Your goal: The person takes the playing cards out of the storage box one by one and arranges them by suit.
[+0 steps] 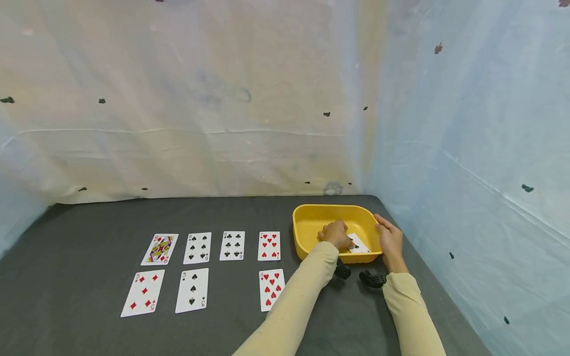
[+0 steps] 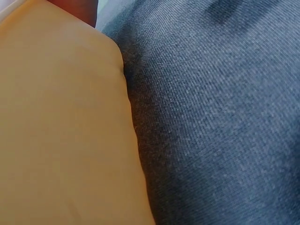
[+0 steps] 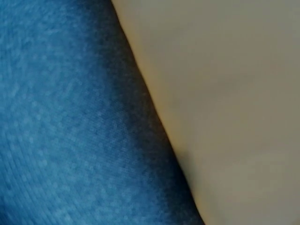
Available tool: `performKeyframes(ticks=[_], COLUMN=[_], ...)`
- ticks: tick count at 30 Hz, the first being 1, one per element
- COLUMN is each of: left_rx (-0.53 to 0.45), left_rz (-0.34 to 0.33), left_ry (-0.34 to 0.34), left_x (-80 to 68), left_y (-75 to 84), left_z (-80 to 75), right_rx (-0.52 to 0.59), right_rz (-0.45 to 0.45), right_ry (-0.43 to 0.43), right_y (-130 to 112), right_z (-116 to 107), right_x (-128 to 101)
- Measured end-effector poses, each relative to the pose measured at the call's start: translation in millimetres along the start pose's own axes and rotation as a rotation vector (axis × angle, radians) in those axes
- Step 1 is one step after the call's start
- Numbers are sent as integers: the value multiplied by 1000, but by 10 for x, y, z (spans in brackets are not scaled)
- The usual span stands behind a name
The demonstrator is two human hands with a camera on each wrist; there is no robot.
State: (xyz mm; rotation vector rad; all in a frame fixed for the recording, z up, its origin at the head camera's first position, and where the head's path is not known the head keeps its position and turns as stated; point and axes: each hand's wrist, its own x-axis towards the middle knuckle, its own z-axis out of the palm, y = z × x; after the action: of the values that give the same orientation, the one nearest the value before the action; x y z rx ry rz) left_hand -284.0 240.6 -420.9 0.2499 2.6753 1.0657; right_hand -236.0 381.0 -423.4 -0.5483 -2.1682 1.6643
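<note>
A yellow tray (image 1: 329, 208) stands at the back right of the dark grey tabletop. My left hand (image 1: 337, 234) reaches into it with curled fingers and pinches the edge of a playing card (image 1: 360, 246) that lies on the tray floor. My right hand (image 1: 390, 240) holds the tray's right rim, thumb over the edge. The left wrist view shows only the tray wall (image 2: 61, 131) against the grey cloth (image 2: 220, 131). In the right wrist view the tray wall (image 3: 225, 93) fills the frame beside the cloth (image 3: 70, 140); neither shows fingers.
Face-up cards lie in two rows left of the tray: a queen of diamonds (image 1: 159, 248), six of spades (image 1: 197, 247), six of clubs (image 1: 232, 245), seven of hearts (image 1: 269, 245), then five of diamonds (image 1: 143, 292), three of spades (image 1: 192, 290), eight of hearts (image 1: 271, 289). Sheeted walls close off the back and right.
</note>
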Motion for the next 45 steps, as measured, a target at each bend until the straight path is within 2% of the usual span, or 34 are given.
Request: performKeyframes(ticks=[6,11,20,24,28,31,34,39,45], left_rx=[45,11,-92,-149,-273,-350,-344,-345,-482], left_rz=[0,-3,11,57,104,101,98,87,63], left_ry=[-18,-27,3,15,-21,-81,-99,-71,-83], left_x=[-29,-39,-49,-64,-67,-64,-72,-90,-106], left_y=[20,22,10,-19,-41,-37,-15,33,37], left_z=[-23,-54,-32,-50,-81,-84,-91,-115,-165], right_rx=[12,16,13,7,25,29,32,35,23], right_rz=[-5,-8,-23,-26,-34,-29,-28,-35,-34], right_ry=[-1,-2,15,11,-4,2,4,-7,-9], right_y=[-16,-33,-26,-20,-25,-29,-26,-28,-20], right_z=[1,-6,-30,-18,20,34,25,8,18], right_x=[-11,-21,-12,-18,-27,-33,-31,-26,-24])
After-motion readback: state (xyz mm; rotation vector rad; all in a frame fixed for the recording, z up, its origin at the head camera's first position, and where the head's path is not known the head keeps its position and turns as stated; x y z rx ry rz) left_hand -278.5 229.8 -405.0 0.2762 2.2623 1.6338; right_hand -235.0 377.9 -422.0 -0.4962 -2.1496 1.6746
